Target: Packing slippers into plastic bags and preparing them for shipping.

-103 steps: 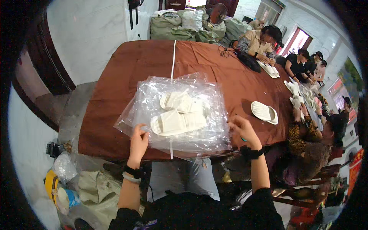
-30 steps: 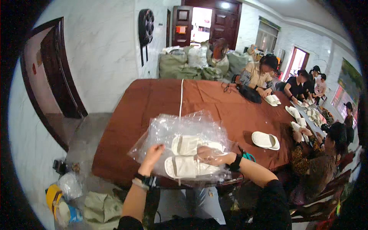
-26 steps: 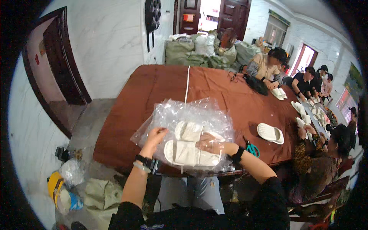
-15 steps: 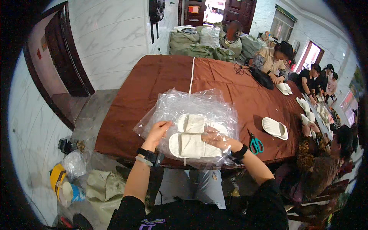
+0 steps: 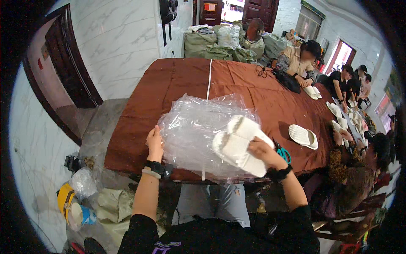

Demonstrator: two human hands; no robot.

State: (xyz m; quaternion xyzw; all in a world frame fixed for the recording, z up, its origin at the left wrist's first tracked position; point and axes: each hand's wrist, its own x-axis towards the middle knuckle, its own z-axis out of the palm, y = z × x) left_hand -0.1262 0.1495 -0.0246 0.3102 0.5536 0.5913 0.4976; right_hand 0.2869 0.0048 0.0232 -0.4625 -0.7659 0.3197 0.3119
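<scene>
Plainly, right fingers (image 5: 257, 147) clamp matching white strapped slippers (image 5: 235, 145); whether left fingers (image 5: 153, 136) grip is unclear.

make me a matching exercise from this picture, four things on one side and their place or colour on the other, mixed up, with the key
1 left hand
2 right hand
3 scissors
4 tablecloth

a brown
b holding the white slippers
c teal-handled
d at the left edge of the clear plastic

Pairs: 1-d, 2-b, 3-c, 4-a
</scene>
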